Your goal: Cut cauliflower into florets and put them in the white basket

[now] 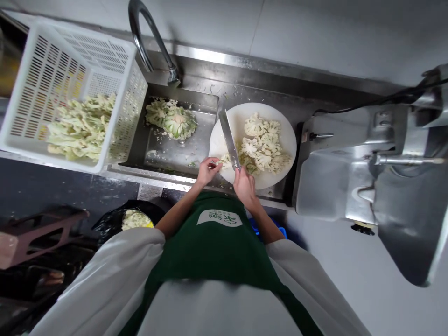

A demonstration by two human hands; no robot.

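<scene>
My right hand is wrapped round the handle of a large knife, whose blade points away over a round white cutting board. At the board's near left edge, my left hand has its fingers closed on a small cauliflower piece, just left of the blade. Several cut cauliflower florets lie piled on the board's right half. In the sink, left of the board, sit cauliflower heads among scattered crumbs.
A white slotted basket holding cauliflower pieces stands at the left. A curved faucet arches over the sink. Right of the board is a metal machine with a cable. Below the counter, a black-lined bin holds scraps near a pink stool.
</scene>
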